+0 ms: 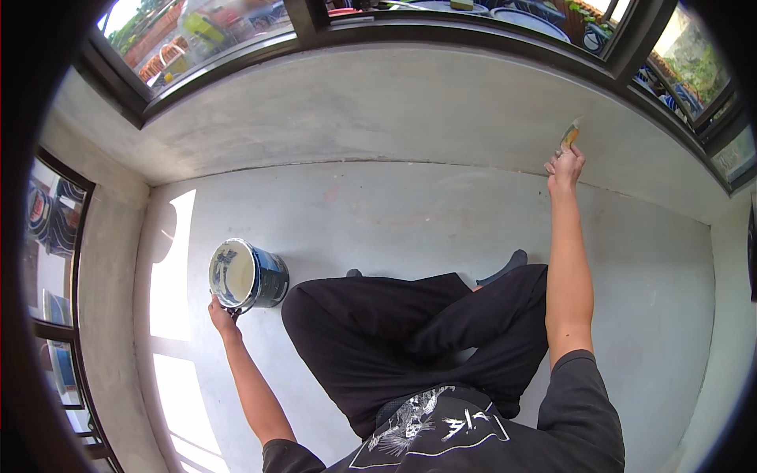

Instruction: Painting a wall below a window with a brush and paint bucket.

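Note:
My right hand (565, 169) is closed around a small paintbrush (570, 134) with a yellow-orange body. Its pale tip points up at the low grey wall (441, 102) below the window; whether it touches cannot be made out. On my left, a dark blue bucket (272, 277) stands tilted toward me in view, with pale paint inside and smears around its rim. My left hand (224, 317) grips the bucket at its near lower edge, by the rim and dark handle, fingers partly hidden.
I sit cross-legged, in black trousers (410, 323), on a pale grey floor (426, 213). Dark window frames (473, 35) run above the wall, and another window (55, 276) is at the left. Sunlight patches (169, 292) fall left of the bucket.

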`<control>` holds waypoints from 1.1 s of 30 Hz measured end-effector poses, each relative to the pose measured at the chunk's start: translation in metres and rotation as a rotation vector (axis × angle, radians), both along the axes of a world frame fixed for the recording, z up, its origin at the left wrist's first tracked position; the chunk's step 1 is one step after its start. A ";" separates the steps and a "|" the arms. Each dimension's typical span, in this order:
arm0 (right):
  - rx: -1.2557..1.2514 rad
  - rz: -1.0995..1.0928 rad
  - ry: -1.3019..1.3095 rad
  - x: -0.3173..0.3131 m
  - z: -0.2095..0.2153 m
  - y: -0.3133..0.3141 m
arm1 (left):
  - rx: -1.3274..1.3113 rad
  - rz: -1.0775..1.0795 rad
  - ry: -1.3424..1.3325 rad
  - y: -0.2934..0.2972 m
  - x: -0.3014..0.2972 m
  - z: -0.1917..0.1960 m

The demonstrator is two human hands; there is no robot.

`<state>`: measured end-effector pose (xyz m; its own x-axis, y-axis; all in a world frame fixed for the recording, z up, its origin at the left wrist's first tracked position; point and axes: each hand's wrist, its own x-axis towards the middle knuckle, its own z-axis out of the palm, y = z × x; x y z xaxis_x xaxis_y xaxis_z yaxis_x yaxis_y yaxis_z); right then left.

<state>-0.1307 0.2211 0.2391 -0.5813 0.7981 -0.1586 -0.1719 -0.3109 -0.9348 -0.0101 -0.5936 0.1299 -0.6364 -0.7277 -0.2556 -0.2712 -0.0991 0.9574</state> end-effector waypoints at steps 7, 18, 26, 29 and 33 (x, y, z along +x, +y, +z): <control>0.206 0.402 -0.028 -0.090 0.053 -0.394 | 0.198 -0.013 0.102 0.033 0.016 0.008; 0.182 1.063 -0.020 -0.015 0.069 -0.423 | 0.360 -0.022 0.271 0.102 -0.010 0.019; 0.327 0.797 -0.195 0.087 -0.003 -0.186 | 0.505 -0.214 0.278 0.141 -0.084 0.020; 0.307 0.778 -0.202 0.110 -0.023 -0.143 | 0.447 -0.269 0.146 0.132 -0.107 0.020; 0.247 0.746 -0.132 0.114 -0.045 -0.123 | 0.336 -0.445 0.063 0.126 -0.092 0.030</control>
